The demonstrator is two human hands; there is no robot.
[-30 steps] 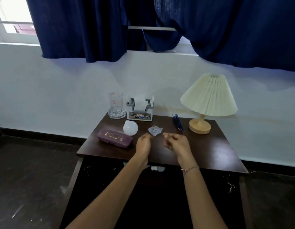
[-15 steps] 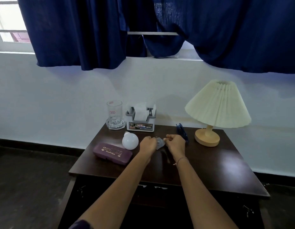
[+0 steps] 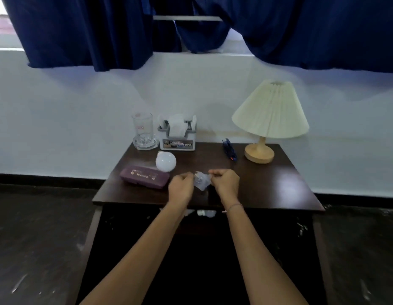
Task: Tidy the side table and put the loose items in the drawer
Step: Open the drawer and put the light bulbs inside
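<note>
A small clear plastic packet [image 3: 201, 183] hangs just above the dark wooden side table [image 3: 268, 186], held between both hands. My left hand [image 3: 181, 188] pinches its left edge and my right hand [image 3: 226, 184] pinches its right edge. Left of them lie a purple glasses case [image 3: 144, 177] and a white light bulb [image 3: 165, 162]. A blue pen-like item [image 3: 229, 149] lies near the back of the table. The open drawer [image 3: 204, 219] below the front edge is dark, with small pale things [image 3: 205, 213] showing inside.
At the back stand a glass mug [image 3: 143, 132], a tissue holder [image 3: 178, 135] and a cream pleated lamp [image 3: 269, 119] on a wooden base. Behind are a white wall and navy curtains [image 3: 81, 29]. Dark floor lies on both sides.
Both hands reached forward to the clear packet, took hold of it and lifted it off the table toward the front edge. The camera moved closer and then tilted down.
</note>
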